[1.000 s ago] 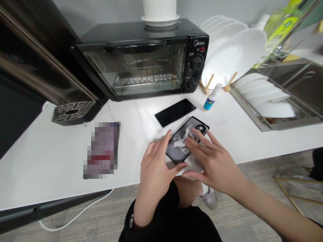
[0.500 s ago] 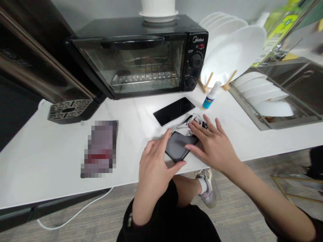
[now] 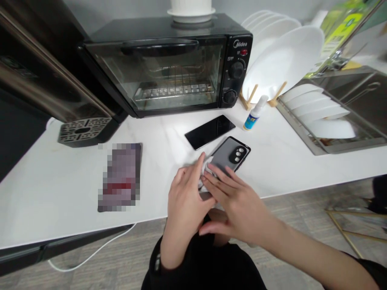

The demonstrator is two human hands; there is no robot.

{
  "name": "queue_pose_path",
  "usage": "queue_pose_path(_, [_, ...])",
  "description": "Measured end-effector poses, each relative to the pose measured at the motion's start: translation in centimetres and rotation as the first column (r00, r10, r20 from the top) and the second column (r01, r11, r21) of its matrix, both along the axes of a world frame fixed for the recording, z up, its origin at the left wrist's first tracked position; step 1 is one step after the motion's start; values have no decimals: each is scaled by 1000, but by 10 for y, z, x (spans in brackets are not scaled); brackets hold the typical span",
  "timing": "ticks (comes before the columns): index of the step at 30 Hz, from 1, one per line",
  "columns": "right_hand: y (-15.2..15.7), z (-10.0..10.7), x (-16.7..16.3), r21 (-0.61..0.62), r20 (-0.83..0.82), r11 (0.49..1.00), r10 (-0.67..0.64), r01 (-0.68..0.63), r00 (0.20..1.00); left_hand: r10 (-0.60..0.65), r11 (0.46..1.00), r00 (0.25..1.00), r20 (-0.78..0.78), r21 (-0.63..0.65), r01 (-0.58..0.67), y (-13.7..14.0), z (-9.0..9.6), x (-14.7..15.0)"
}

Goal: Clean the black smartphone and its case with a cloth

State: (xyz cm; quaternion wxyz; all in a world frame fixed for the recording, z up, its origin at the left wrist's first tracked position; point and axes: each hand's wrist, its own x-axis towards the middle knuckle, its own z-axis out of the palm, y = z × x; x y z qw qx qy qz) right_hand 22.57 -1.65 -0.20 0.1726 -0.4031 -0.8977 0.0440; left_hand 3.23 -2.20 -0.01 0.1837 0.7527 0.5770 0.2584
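A translucent grey phone case with a black rim and round camera cut-outs lies tilted on the counter near its front edge. My left hand grips the case's lower left end between thumb and fingers. Under the fingertips of my right hand is a crumpled white cloth, pressed onto the lower part of the case. My right thumb sticks out apart from the other fingers, past the counter edge. Just behind the case lies a black smartphone, screen up.
A small spray bottle stands right of the smartphone. Behind is a toaster oven; plates stand in a rack beside it. At right is a sink with bowls. A blurred-out flat object lies at left.
My right hand has slid the cloth down and left along the case, from the camera end to the lower end, uncovering the cut-outs. My left hand stays nearly in place.
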Motion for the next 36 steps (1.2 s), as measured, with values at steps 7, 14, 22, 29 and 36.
queue_pose_path(7, [7, -2, 9, 63, -3, 986, -156, 156, 988, -14, 1000, 1000, 9, 1, 14, -1, 1, 1])
queue_pose_path(14, [3, -3, 1, 77, -58, 929, -357, 361, 932, -11, 1000, 1000, 23, 18, 11, -1, 0, 0])
queue_pose_path(22, [9, -1, 0, 33, -55, 947, -317, 319, 947, -5, 1000, 1000, 13, 7, 5, -1, 0, -1])
queue_pose_path(29, [-3, 3, -16, -31, -47, 995, -97, 96, 994, -17, 1000, 1000, 5, 10, 17, -1, -1, -1])
queue_pose_path(36, [-11, 2, -25, -94, -176, 993, -87, 71, 980, -42, 998, 999, -3, 37, 42, -2, -4, -3])
